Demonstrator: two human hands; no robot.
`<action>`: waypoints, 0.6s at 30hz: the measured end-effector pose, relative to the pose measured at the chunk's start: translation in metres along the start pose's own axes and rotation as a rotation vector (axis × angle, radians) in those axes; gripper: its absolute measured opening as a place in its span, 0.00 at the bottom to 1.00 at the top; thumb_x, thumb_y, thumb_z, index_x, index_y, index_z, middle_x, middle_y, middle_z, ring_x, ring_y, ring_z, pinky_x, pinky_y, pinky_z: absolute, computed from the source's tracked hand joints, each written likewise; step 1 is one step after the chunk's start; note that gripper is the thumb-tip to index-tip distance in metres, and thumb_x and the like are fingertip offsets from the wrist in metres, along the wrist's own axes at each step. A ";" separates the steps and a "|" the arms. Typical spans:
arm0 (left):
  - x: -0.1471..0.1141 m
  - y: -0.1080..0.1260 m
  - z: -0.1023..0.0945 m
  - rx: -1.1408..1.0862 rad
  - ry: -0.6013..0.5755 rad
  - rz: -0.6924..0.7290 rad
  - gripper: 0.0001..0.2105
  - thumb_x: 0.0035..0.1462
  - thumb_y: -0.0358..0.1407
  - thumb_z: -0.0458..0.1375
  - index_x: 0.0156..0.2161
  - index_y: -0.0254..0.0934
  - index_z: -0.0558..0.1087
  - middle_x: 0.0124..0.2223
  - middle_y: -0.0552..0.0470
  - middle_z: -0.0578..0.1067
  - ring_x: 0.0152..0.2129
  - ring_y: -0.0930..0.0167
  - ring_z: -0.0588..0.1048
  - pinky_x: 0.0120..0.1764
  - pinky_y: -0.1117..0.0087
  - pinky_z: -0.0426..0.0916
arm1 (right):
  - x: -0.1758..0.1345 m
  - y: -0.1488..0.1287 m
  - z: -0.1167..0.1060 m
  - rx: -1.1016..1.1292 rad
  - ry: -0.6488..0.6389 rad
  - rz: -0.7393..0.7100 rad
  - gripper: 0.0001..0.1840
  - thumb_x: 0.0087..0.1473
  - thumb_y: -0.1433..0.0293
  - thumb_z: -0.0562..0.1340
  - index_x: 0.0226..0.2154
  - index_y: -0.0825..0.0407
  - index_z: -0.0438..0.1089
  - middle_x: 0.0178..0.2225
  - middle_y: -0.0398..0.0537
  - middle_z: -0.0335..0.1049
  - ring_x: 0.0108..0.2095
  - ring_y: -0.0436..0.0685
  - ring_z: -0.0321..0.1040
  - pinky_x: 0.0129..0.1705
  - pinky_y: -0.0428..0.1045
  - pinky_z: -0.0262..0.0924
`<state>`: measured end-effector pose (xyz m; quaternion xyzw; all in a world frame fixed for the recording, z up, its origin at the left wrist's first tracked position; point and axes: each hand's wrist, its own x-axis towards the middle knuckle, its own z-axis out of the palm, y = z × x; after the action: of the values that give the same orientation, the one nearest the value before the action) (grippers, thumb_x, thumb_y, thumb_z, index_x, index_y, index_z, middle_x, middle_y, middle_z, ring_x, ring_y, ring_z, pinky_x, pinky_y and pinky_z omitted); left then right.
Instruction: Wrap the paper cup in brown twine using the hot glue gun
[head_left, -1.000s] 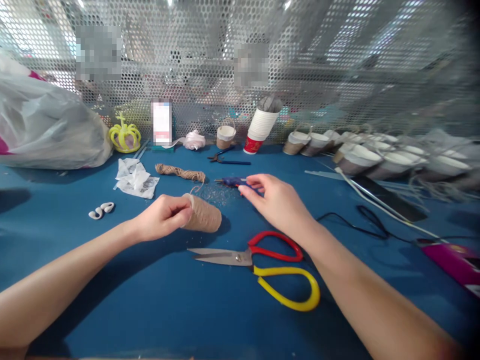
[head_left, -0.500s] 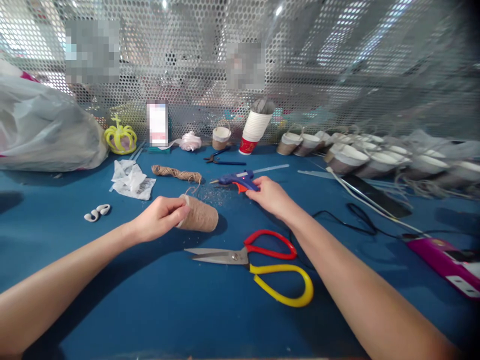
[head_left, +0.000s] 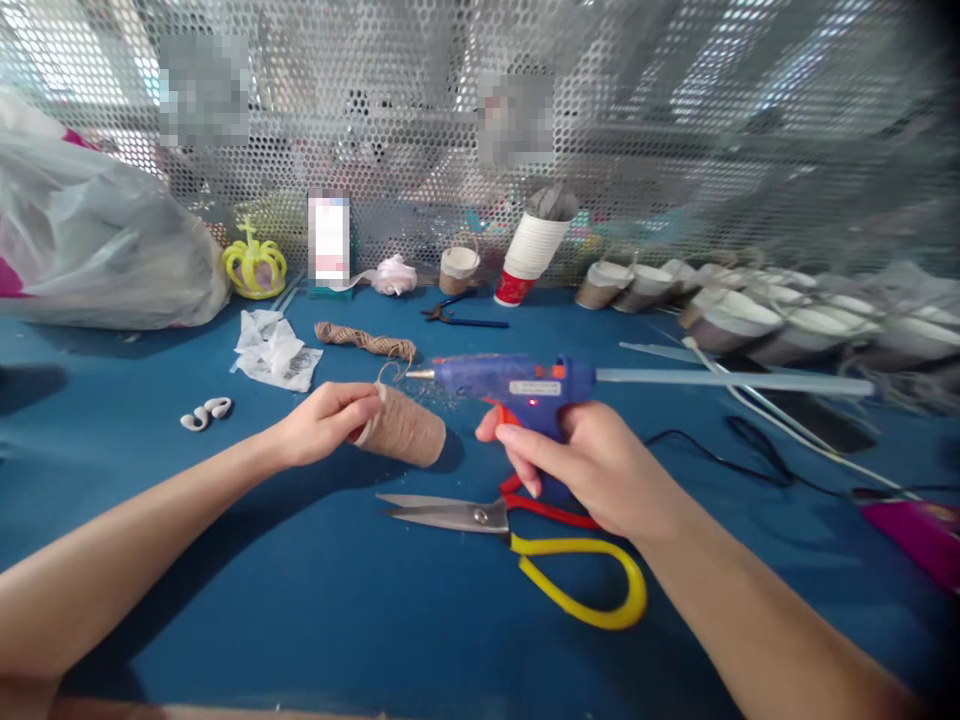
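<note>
My left hand (head_left: 330,425) grips the rim of a twine-wrapped cup (head_left: 405,428), which lies on its side with its base toward the right. A loose twine end curls up from the rim toward a twine bundle (head_left: 365,341) behind it. In my right hand (head_left: 592,455) is a blue hot glue gun (head_left: 499,378), fingers around its handle and at the orange trigger. A small red light glows on it, and a long glue stick (head_left: 735,380) sticks out of its back. The metal nozzle points left, just above and behind the cup. Scissors (head_left: 480,517) with red and yellow handles lie in front.
Crumpled white paper (head_left: 276,350) and small white pieces (head_left: 206,414) lie at left. Pliers (head_left: 469,316), a leaning paper-cup stack (head_left: 534,248) and a yellow crown (head_left: 255,262) stand or lie behind. Rows of wrapped cups (head_left: 731,320), a black cable (head_left: 757,470) and a magenta power strip (head_left: 915,540) are at right.
My right hand has picked the glue gun up off the table and brought it nearer, its nozzle close to the cup. My left hand still grips the cup. The view has shifted slightly.
</note>
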<state>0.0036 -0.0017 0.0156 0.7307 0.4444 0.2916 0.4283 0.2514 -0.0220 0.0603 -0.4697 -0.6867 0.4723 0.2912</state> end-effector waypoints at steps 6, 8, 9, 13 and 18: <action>-0.001 0.006 -0.006 -0.008 -0.032 0.016 0.14 0.56 0.41 0.44 0.23 0.35 0.58 0.22 0.58 0.57 0.21 0.77 0.56 0.24 0.75 0.54 | -0.009 0.008 0.009 -0.158 0.007 -0.004 0.14 0.51 0.59 0.58 0.24 0.52 0.65 0.13 0.37 0.57 0.16 0.48 0.58 0.20 0.45 0.59; 0.000 0.006 -0.006 -0.033 -0.038 0.014 0.14 0.56 0.41 0.45 0.24 0.34 0.60 0.23 0.57 0.58 0.22 0.76 0.57 0.25 0.75 0.56 | -0.010 0.008 0.012 -0.236 0.036 -0.028 0.15 0.51 0.59 0.58 0.20 0.51 0.63 0.13 0.37 0.57 0.15 0.47 0.57 0.18 0.44 0.57; 0.000 0.005 -0.005 -0.055 -0.036 0.009 0.14 0.56 0.42 0.45 0.26 0.34 0.61 0.24 0.57 0.60 0.23 0.76 0.58 0.26 0.75 0.57 | -0.011 0.008 0.014 -0.272 0.046 -0.047 0.16 0.51 0.60 0.58 0.18 0.51 0.61 0.13 0.38 0.58 0.15 0.47 0.57 0.19 0.44 0.56; 0.000 0.001 -0.002 -0.155 -0.036 -0.014 0.15 0.58 0.42 0.45 0.32 0.32 0.66 0.28 0.54 0.66 0.27 0.74 0.63 0.30 0.73 0.61 | -0.014 0.003 0.021 -0.355 0.094 -0.120 0.12 0.50 0.62 0.58 0.20 0.50 0.63 0.16 0.39 0.64 0.18 0.50 0.62 0.23 0.46 0.61; 0.001 -0.001 0.002 -0.235 -0.040 -0.044 0.15 0.58 0.43 0.46 0.32 0.32 0.66 0.28 0.53 0.67 0.26 0.74 0.64 0.30 0.73 0.61 | -0.017 0.005 0.025 -0.464 0.175 -0.142 0.08 0.48 0.62 0.60 0.26 0.48 0.65 0.22 0.43 0.68 0.23 0.54 0.66 0.27 0.48 0.63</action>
<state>0.0049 -0.0015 0.0143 0.6714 0.4144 0.3176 0.5260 0.2386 -0.0461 0.0466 -0.5136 -0.7801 0.2380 0.2665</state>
